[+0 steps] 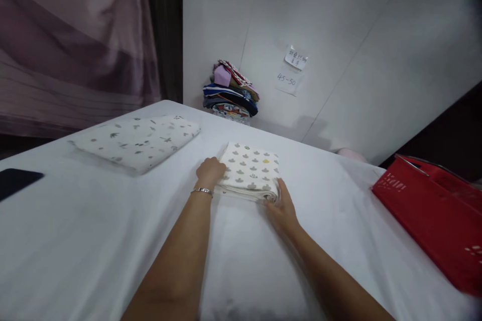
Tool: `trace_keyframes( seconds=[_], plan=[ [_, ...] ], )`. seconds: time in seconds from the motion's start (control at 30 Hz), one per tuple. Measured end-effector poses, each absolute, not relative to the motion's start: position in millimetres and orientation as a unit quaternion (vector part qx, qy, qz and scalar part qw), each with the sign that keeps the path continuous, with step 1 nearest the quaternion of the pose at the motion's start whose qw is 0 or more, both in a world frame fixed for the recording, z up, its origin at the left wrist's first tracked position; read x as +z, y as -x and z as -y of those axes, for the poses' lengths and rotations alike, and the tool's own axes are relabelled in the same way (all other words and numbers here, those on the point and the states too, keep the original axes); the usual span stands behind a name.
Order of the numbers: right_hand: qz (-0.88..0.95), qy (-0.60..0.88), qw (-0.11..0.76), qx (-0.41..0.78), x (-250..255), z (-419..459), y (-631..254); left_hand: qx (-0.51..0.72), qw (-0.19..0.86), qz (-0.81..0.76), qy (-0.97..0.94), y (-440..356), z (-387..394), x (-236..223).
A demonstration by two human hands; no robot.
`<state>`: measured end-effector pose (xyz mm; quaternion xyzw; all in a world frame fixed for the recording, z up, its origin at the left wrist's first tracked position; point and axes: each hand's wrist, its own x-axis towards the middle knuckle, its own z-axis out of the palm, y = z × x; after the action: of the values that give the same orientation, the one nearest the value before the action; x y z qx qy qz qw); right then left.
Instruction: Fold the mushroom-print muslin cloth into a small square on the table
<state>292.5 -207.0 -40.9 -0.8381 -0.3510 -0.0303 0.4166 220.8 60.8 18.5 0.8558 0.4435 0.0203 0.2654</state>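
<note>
A folded white cloth [250, 165] with a grey duck-like print and a few green and yellow figures lies on the white-covered table, its layers showing along the near edge. My left hand [211, 171], with a silver bracelet at the wrist, is closed on the cloth's left edge; its fingertips are partly hidden. At the near right corner, my right hand [283, 209] grips the cloth with the thumb in front and the fingers along the side. Farther left lies another folded white cloth [139, 139] with a leaf print, apart from both hands.
A red plastic basket [429, 210] with a metal handle stands at the right edge of the table [256, 261]. Folded fabrics form a stack [231, 93] by the wall at the back. A dark flat object [18, 181] lies far left, near a pinkish curtain [75, 35]. Paper notes [291, 70] hang on the wall.
</note>
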Motion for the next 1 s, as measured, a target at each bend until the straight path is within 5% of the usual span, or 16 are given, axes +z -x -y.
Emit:
trace_keyframes(
  seconds=[0.63,1.0],
  plan=[
    [0.306,0.888,0.314,-0.137,-29.5,177.1,-277.8,0.038,0.298,-0.451,-0.840,-217.8,-62.8,19.9],
    [0.248,0.923,0.287,-0.063,-35.9,217.7,-293.2,0.026,0.300,-0.432,-0.850,-220.1,-61.3,9.7]
  ],
)
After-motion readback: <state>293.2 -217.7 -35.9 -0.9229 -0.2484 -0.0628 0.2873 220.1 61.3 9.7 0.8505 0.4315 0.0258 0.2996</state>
